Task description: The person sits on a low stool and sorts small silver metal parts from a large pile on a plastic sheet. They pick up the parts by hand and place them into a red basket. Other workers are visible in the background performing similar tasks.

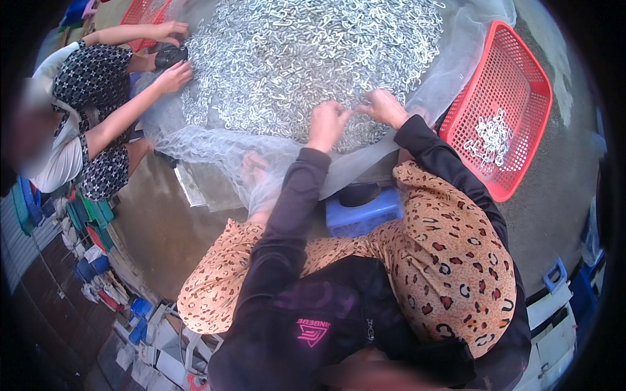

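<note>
A big heap of small silvery metal hooks (306, 58) lies on a pale mesh sheet (208, 146) spread over the ground. My left hand (328, 122) is curled at the near edge of the heap, fingers closed on small metal pieces. My right hand (386, 107) sits just beside it, fingers pinched on the same pieces; how they join is too small to tell. Both forearms wear dark sleeves.
A red plastic basket (521, 78) at the right holds a small cluster of hooks (490, 137). A blue stool (362, 212) sits between my knees. Another person at the left has both hands (171, 49) in the heap. A second red basket (140, 13) lies behind them.
</note>
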The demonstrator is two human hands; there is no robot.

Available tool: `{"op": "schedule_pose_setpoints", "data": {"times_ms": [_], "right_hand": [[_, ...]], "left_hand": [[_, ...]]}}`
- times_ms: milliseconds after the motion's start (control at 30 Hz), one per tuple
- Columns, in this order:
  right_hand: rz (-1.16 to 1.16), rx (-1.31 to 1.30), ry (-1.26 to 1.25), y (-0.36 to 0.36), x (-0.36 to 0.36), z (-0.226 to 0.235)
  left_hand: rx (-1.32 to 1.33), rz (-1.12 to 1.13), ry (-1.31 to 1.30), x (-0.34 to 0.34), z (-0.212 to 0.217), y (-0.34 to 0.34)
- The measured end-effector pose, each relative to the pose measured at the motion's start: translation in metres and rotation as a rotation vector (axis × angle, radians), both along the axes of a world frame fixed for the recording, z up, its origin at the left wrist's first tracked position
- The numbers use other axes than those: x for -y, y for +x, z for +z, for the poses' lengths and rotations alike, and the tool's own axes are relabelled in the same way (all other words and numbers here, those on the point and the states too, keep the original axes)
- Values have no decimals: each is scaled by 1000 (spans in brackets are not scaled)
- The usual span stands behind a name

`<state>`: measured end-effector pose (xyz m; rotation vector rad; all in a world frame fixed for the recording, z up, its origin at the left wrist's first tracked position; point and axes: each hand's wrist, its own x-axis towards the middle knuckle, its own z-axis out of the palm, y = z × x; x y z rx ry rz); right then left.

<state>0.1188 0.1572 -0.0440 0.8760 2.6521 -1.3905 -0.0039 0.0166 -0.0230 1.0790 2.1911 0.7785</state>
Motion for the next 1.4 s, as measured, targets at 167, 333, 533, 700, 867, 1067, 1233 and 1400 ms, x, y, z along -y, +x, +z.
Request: {"op": "schedule_pose_setpoints", "data": {"times_ms": [167,333,533,700,867,1067,1233,1400], "right_hand": [[-200,-76,-536,22,-13,35],[-323,-134,-946,39,-15,79],[-292,-320,-1234,40,-14,76],[-395,-512,-1313,45,-16,75],[-539,-656,-1829,39,-19,67],[-752,-659,-1805,23,-25,42],[-708,-817,-1661,69,-68,79],[-812,-861,-749,195,-82,141]], "left_hand": [[-2,14,95,-2,4,7],[28,19,-38,-4,36,-13],[119,14,-117,-12,79,-27],[-162,-293,-2,-28,121,-30],[-177,-574,316,-66,143,-9],[-175,-646,417,-93,153,3],[64,-123,122,-47,140,-73],[676,483,155,55,28,-89]]}}
